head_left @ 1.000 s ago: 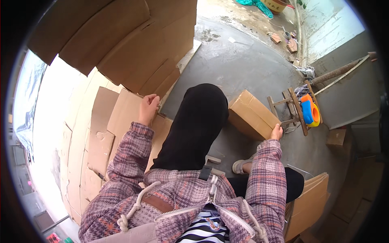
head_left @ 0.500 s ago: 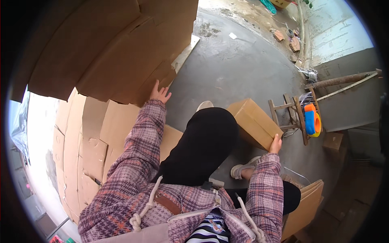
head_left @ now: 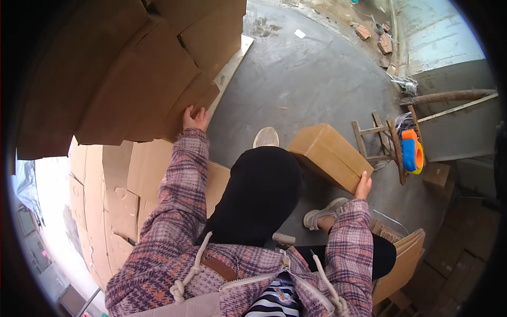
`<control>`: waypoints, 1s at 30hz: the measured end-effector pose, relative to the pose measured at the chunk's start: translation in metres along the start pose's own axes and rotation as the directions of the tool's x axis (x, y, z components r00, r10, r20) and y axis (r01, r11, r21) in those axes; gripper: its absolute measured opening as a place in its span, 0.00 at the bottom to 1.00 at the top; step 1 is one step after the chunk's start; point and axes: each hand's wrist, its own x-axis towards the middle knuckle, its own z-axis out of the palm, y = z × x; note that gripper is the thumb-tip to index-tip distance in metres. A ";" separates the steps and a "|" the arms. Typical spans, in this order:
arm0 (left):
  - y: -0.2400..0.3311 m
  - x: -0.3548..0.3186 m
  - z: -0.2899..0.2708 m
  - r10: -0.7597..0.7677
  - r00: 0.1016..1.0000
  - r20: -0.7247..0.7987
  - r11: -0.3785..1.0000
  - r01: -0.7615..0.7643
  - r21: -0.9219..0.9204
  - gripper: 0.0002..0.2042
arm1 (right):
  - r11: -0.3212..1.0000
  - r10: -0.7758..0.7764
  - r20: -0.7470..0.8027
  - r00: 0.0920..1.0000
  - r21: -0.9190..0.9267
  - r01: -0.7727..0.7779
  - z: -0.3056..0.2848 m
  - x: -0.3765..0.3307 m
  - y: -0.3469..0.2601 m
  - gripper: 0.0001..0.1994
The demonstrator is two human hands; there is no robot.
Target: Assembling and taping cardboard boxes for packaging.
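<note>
Currently right hand (head_left: 363, 186) grips near end of cardboard box (head_left: 332, 156), which sits just ahead-left of it. Long axis runs diagonally, far end pointing forward-left from that hand. Visible faces plain brown, 1 seam lengthwise. Box looks closed, contents hidden. Left hand (head_left: 196, 119): fingers apart against edge of cardboard sheets (head_left: 142, 84) ahead; can't tell if gripping. Wooden stool (head_left: 395, 150) stands right of right hand.

the left arm (head_left: 182, 177) stretches forward, left hand (head_left: 195, 120) showing me parted fingers (head_left: 188, 112); the right arm (head_left: 350, 238) reaches ahead, right hand (head_left: 363, 187) less far out.
</note>
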 end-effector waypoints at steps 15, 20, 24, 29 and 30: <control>0.089 0.039 0.019 0.025 0.993 -0.113 0.998 -0.030 -0.047 0.35 | 0.999 0.017 -0.038 0.999 0.032 -0.016 0.005 -0.010 -0.014 0.24; 0.095 0.056 0.024 0.007 0.993 -0.117 0.998 -0.013 -0.053 0.34 | 1.000 -0.007 -0.049 0.999 0.019 0.008 0.003 -0.004 -0.005 0.24; 0.064 0.051 0.030 0.126 0.991 0.047 0.975 -0.132 0.177 0.34 | 0.998 0.000 -0.092 0.996 -0.057 -0.005 0.001 -0.006 -0.005 0.25; -0.001 0.049 0.102 -0.258 0.959 0.120 0.831 0.157 0.533 0.48 | 0.999 -0.014 -0.094 0.995 -0.053 0.009 0.001 -0.015 -0.010 0.25; -0.009 0.048 0.127 -0.262 0.952 0.158 0.810 0.128 0.573 0.50 | 0.998 -0.031 -0.086 0.996 -0.057 0.026 0.001 -0.016 -0.013 0.24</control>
